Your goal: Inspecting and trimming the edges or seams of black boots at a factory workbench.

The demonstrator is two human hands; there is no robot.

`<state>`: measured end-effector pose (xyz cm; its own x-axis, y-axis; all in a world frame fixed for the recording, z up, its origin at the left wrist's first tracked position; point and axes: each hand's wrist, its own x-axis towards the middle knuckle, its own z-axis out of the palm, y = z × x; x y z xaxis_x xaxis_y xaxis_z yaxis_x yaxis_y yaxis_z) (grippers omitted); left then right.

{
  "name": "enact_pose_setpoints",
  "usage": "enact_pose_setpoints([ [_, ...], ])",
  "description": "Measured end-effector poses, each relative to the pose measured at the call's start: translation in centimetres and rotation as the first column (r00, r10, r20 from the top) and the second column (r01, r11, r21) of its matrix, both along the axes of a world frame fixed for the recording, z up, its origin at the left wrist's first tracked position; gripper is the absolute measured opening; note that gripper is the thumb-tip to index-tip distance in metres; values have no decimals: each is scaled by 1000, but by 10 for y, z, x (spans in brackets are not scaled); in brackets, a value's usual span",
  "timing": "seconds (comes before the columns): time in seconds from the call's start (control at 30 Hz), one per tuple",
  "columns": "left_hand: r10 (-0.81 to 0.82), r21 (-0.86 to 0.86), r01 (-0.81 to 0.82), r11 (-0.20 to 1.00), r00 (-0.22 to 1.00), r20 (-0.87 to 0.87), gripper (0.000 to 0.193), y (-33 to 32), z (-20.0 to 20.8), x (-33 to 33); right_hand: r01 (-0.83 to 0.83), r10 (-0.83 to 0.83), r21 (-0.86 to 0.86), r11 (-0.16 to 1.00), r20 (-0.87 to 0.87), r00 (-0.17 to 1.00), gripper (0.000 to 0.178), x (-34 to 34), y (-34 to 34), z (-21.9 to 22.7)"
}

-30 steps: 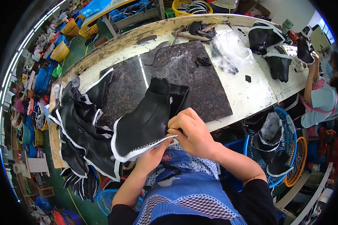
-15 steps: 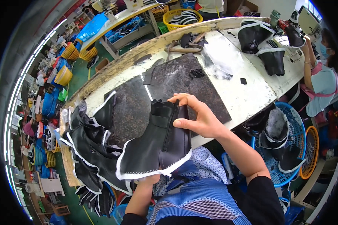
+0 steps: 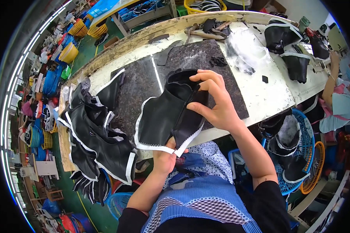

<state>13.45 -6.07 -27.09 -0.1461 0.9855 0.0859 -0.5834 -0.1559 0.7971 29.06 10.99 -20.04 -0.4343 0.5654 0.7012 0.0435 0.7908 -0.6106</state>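
A black boot upper [image 3: 157, 120] with a white stitched edge hangs in front of me over the bench's near edge, held in both hands. My right hand [image 3: 217, 101] grips its shaft near the top opening, thumb on the near face and fingertips over the rim. At the lower edge, my left hand [image 3: 165, 158] holds it by the white trim; some of its fingers are hidden behind or inside the upper. The shaft opening faces up and shows a dark inside. To the left, a heap of similar black uppers [image 3: 101, 141] with white edging hangs over the bench corner.
Dark slabs [image 3: 227, 87] lie on the white workbench [image 3: 274, 91]. Hammers [image 3: 206, 35] and crumpled clear plastic [image 3: 241, 48] lie beyond. More uppers [image 3: 295, 66] stand at the right, near a co-worker's arm [image 3: 332, 73]. A blue basket [image 3: 305, 136] holds boot pieces beside me.
The boot upper has risen and moved slightly right, tilting so its top opening shows. Both hands have moved with it, and my left hand has come into clearer view at the lower edge.
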Motion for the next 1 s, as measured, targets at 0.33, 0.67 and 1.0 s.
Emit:
enact_pose_setpoints([
  [0.33, -49, -56, 68, 996, 956, 289, 43, -6, -1, 8, 4, -25, -165, 986, -127, 992, 29, 5, -7, 4],
  [0.67, 0, -23, 13, 1000, 872, 489, 38, 11, 31, 24, 257, -237, 94, 962, -187, 953, 17, -7, -6, 24],
  [1.0, 78, -4, -78, 997, 997, 19, 45, 40, 34, 19, -68, 32, -313, 947, -118, 993, 8, -20, -59, 7],
])
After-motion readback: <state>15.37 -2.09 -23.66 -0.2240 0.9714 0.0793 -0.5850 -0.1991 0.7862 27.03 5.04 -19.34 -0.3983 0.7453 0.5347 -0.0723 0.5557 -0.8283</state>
